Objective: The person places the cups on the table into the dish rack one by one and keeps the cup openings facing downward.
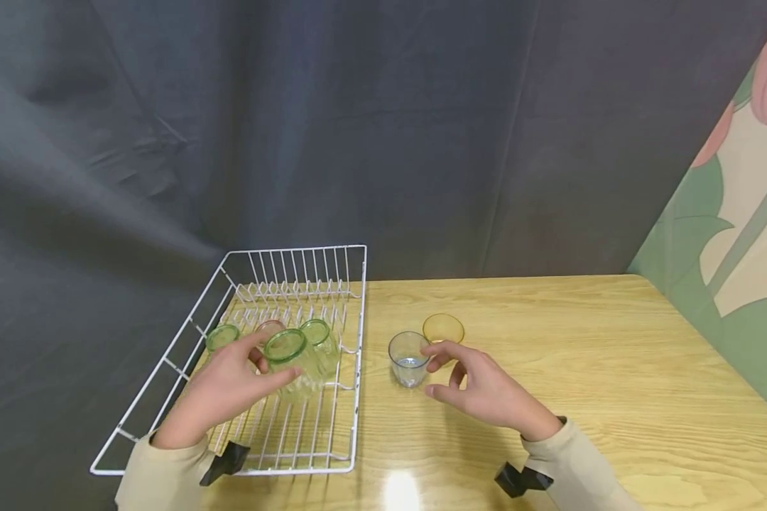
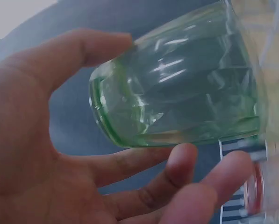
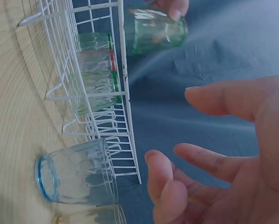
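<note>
My left hand [image 1: 230,380] pinches a clear green glass [image 1: 302,372] between thumb and fingers. In the right wrist view that green glass [image 3: 158,31] is raised above the rack's top rail. Inside the white wire dish rack [image 1: 356,383] stand a green glass [image 1: 222,336], a pinkish glass [image 1: 271,327] and another green glass [image 1: 326,348]. On the table, a light blue glass [image 1: 409,367] stands upright just left of my right hand [image 1: 482,390]. The right hand's fingers are loosely bent with nothing between them. Behind that hand a yellow glass [image 1: 444,329] is partly hidden.
The rack sits on the left of a wood-grain table [image 1: 581,341]. A dark curtain [image 1: 434,142] hangs behind the table. At the right is a wall with a floral pattern [image 1: 741,234].
</note>
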The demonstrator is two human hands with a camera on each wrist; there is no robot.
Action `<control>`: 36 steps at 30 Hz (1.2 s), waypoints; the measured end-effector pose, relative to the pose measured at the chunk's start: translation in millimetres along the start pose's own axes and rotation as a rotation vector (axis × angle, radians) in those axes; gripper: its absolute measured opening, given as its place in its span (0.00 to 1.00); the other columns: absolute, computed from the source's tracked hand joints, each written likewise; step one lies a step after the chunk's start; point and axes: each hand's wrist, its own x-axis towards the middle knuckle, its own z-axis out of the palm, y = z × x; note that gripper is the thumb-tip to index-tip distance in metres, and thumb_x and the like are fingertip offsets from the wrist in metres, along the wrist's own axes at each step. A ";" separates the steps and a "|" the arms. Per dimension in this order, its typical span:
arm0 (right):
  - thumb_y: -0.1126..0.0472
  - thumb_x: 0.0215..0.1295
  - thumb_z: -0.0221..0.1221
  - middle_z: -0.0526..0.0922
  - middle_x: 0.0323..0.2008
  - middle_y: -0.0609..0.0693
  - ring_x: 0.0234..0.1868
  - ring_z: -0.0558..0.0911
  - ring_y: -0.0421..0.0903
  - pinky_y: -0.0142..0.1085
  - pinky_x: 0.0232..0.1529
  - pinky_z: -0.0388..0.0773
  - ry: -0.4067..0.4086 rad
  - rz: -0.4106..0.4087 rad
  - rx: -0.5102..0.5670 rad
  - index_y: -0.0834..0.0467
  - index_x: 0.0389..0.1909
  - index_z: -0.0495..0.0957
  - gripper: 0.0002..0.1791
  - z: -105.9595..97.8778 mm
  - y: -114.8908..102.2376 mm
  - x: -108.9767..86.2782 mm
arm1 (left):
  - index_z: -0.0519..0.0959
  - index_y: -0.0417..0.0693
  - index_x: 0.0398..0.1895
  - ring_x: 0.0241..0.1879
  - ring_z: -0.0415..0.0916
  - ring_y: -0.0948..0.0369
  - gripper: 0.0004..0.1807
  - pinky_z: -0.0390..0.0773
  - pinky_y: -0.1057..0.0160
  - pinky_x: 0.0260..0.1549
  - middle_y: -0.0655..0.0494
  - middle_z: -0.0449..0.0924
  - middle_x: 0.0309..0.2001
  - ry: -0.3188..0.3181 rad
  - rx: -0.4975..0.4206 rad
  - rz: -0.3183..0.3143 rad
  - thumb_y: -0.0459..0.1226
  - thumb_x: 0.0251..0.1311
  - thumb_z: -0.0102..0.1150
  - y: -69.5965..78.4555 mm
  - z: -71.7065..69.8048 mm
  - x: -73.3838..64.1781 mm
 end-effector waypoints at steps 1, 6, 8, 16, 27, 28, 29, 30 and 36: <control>0.59 0.61 0.68 0.82 0.43 0.45 0.29 0.77 0.40 0.32 0.28 0.75 0.000 -0.001 -0.001 0.54 0.62 0.75 0.27 -0.1 0.4 -0.2 | 0.67 0.50 0.72 0.22 0.70 0.60 0.45 0.69 0.61 0.23 0.56 0.77 0.32 -0.010 0.006 -0.021 0.61 0.55 0.66 -5.1 -3.4 -0.8; 0.59 0.62 0.68 0.82 0.44 0.46 0.28 0.76 0.40 0.32 0.27 0.75 0.003 0.004 -0.009 0.54 0.61 0.75 0.27 -0.4 2.3 -0.9 | 0.63 0.33 0.71 0.26 0.71 0.60 0.52 0.69 0.60 0.25 0.56 0.78 0.34 -0.044 0.070 -0.082 0.63 0.55 0.65 -29.4 -15.3 -3.1; 0.59 0.62 0.68 0.82 0.44 0.46 0.28 0.76 0.40 0.33 0.27 0.75 0.002 0.010 -0.008 0.54 0.61 0.75 0.26 -0.4 3.1 -0.9 | 0.63 0.30 0.70 0.28 0.72 0.60 0.53 0.70 0.60 0.25 0.56 0.79 0.34 -0.056 0.091 -0.097 0.62 0.56 0.65 -38.5 -17.2 -4.2; 0.59 0.62 0.68 0.82 0.43 0.45 0.28 0.76 0.40 0.33 0.26 0.74 -0.008 0.020 -0.010 0.53 0.61 0.75 0.25 -0.2 3.2 -0.5 | 0.75 0.37 0.54 0.30 0.75 0.58 0.36 0.73 0.56 0.27 0.53 0.81 0.33 -0.083 0.156 -0.137 0.57 0.54 0.68 -67.0 -21.9 -7.0; 0.58 0.62 0.68 0.82 0.43 0.46 0.27 0.75 0.40 0.33 0.26 0.74 -0.013 0.021 -0.015 0.54 0.61 0.75 0.26 0.6 4.6 -0.5 | 0.63 0.21 0.64 0.56 0.70 0.27 0.56 0.73 0.32 0.44 0.22 0.68 0.60 -0.194 0.282 -0.237 0.63 0.51 0.66 -98.4 -32.7 -1.3; 0.58 0.62 0.67 0.82 0.43 0.46 0.27 0.75 0.40 0.33 0.26 0.74 -0.015 0.021 -0.014 0.54 0.61 0.75 0.25 0.7 4.9 -0.3 | 0.64 0.21 0.63 0.55 0.71 0.28 0.56 0.74 0.33 0.44 0.21 0.69 0.60 -0.199 0.283 -0.240 0.63 0.51 0.66 -100.6 -32.8 -1.3; 0.58 0.62 0.67 0.82 0.43 0.46 0.27 0.75 0.40 0.33 0.26 0.74 -0.017 0.022 -0.016 0.54 0.61 0.75 0.25 0.8 5.2 -0.1 | 0.64 0.21 0.63 0.55 0.71 0.28 0.55 0.74 0.33 0.44 0.21 0.69 0.59 -0.202 0.280 -0.243 0.62 0.51 0.66 -102.4 -33.0 -1.6; 0.58 0.62 0.67 0.82 0.43 0.46 0.27 0.75 0.40 0.33 0.25 0.74 -0.017 0.021 -0.016 0.54 0.61 0.75 0.25 0.7 5.5 0.2 | 0.64 0.20 0.63 0.53 0.72 0.29 0.55 0.74 0.33 0.43 0.22 0.69 0.59 -0.208 0.279 -0.244 0.62 0.51 0.66 -104.3 -32.9 -1.6; 0.58 0.62 0.68 0.82 0.43 0.45 0.27 0.75 0.39 0.33 0.25 0.74 -0.015 0.019 -0.020 0.54 0.60 0.75 0.25 0.5 6.3 1.1 | 0.66 0.21 0.60 0.41 0.78 0.41 0.54 0.75 0.37 0.38 0.25 0.74 0.53 -0.189 0.272 -0.253 0.61 0.49 0.69 -110.3 -31.4 -1.1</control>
